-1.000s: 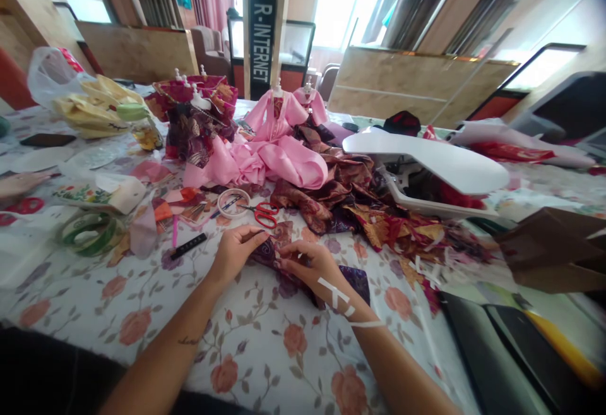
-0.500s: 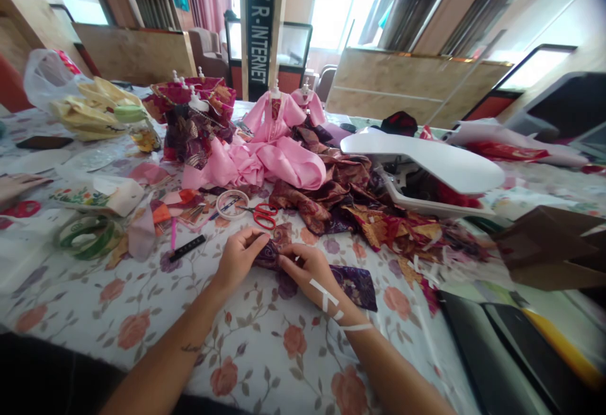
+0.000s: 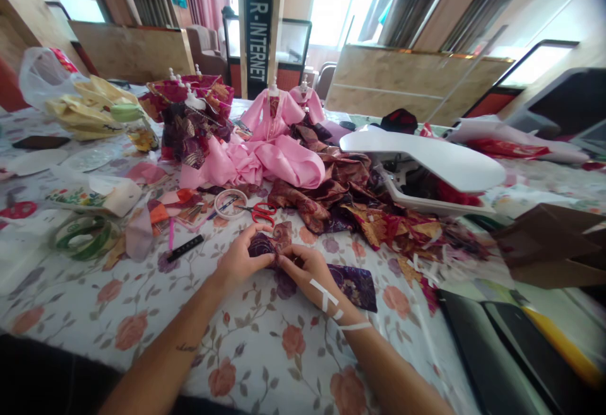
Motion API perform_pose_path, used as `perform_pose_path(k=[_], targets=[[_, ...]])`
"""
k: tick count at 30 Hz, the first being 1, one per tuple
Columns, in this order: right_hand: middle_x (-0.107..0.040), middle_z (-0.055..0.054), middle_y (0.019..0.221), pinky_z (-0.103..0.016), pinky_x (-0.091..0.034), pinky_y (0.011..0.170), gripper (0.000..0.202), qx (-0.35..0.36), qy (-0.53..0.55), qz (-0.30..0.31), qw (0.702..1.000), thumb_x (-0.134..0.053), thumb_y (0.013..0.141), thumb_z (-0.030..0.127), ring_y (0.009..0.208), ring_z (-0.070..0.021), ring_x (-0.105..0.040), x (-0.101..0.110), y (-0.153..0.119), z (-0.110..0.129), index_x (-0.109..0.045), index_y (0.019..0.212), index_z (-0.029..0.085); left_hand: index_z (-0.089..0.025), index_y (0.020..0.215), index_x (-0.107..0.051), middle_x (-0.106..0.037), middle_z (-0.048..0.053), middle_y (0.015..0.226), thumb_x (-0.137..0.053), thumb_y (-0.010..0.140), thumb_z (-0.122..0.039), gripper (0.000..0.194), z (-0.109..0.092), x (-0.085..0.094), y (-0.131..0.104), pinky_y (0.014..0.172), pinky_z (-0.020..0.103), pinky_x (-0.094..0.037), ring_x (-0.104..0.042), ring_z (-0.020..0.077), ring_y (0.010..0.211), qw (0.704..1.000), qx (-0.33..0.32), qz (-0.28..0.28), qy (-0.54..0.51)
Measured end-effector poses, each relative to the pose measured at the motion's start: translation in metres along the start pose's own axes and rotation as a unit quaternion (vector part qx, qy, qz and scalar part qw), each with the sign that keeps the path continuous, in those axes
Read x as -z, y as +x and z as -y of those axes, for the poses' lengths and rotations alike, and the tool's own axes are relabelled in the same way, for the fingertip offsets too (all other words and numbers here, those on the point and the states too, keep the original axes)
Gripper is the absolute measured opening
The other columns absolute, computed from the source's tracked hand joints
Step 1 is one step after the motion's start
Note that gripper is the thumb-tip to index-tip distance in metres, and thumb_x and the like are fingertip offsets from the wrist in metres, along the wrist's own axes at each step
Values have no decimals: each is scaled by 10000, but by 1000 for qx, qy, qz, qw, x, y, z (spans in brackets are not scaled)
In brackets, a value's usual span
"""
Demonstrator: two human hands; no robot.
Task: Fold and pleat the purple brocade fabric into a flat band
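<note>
Between my two hands is a small piece of dark purple patterned fabric (image 3: 260,245), with a brownish patterned part standing above it. My left hand (image 3: 243,256) grips it, thumb pointing right and index finger arched over the top. Close beside, my right hand (image 3: 305,264) pinches its right side between thumb and fingers. Under my right wrist, a purple fabric strip (image 3: 356,285) lies on the tablecloth; whether it joins the held piece is hidden. White tape strips (image 3: 326,298) stick to my right hand and wrist. Red-handled scissors (image 3: 263,213) lie just beyond my hands.
A white tape roll (image 3: 230,204), a black ruler-like strip (image 3: 185,248) and green tape rolls (image 3: 85,237) lie to the left. Pink dresses on small stands (image 3: 272,112) and heaped brocade (image 3: 336,181) are behind. A white board (image 3: 426,157) and black folder (image 3: 497,352) lie right.
My left thumb has lowered and my left index finger has lifted into an arch, uncovering more purple fabric. The right hand stays nearly still. Another person's hand at the far left has mostly left view.
</note>
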State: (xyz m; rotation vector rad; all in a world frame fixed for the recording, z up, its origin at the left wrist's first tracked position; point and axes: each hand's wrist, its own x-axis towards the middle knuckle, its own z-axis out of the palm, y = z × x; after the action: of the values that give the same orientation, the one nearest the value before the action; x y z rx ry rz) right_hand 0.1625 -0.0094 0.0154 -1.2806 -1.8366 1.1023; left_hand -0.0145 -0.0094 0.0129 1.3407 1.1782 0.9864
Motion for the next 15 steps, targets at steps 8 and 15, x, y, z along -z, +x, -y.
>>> perform_pose_path(k=[8, 15], targets=[[-527, 12, 571, -212, -323, 486, 184, 20, 24, 29, 999, -585, 775, 318, 516, -100, -414, 5, -2, 0, -630, 699, 156, -189, 971, -594, -633, -18, 822, -802, 525, -148, 494, 3, 4, 2, 696, 246, -449, -588, 130, 738, 974, 119, 49, -187], [-535, 13, 570, -205, -315, 464, 279, -2, 91, 72, 993, -600, 791, 408, 500, -87, -410, 8, -3, -2, -638, 731, 138, -190, 950, -609, -647, -14, 834, -805, 524, -145, 471, 4, 4, 2, 683, 233, -446, -591, 117, 717, 958, 161, 61, -230]])
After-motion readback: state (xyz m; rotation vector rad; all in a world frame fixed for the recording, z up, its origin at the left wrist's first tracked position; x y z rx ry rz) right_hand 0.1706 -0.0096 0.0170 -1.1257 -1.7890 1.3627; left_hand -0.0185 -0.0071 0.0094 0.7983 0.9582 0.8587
